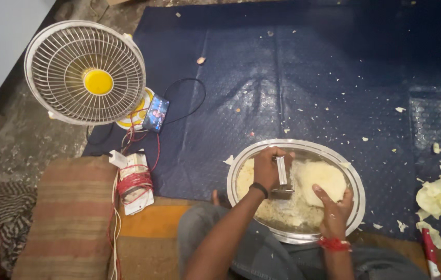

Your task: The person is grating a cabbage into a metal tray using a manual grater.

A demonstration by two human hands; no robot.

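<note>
A wide steel bowl (241, 161) rests on my lap, with pale shredded cabbage (288, 210) piled in it. My left hand (268, 168), a black band on its wrist, grips a small metal grater (282, 173) standing upright in the bowl. Just right of it, my right hand (336, 207), with a red thread at the wrist, holds a pale yellow-white cabbage chunk (321, 179) against the grater.
A dark blue plastic sheet (303, 78) covers the floor, dotted with cabbage scraps. Loose cabbage leaves (438, 199) lie at the right. A white table fan (86, 72), a phone (155, 113), a power strip with red wires (132, 181) and a striped cushion (70, 218) sit at the left.
</note>
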